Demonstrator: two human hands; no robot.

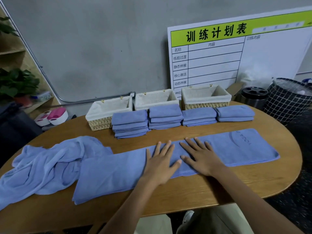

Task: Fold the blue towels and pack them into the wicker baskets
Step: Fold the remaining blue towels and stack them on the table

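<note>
Both the left hand (159, 163) and right hand (201, 157) lay flat, fingers spread, on a long blue towel (118, 171) across the table (219, 191), best smoothed outward before folding, baskets (205, 97) behind stood unfilled

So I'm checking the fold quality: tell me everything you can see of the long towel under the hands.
The long towel is blue, soft-looking cloth, folded into a flat strip lying slantwise across the wooden table. Its right end bears a printed arc and "YOGA" lettering. The left hand and right hand press flat on its middle.
</note>
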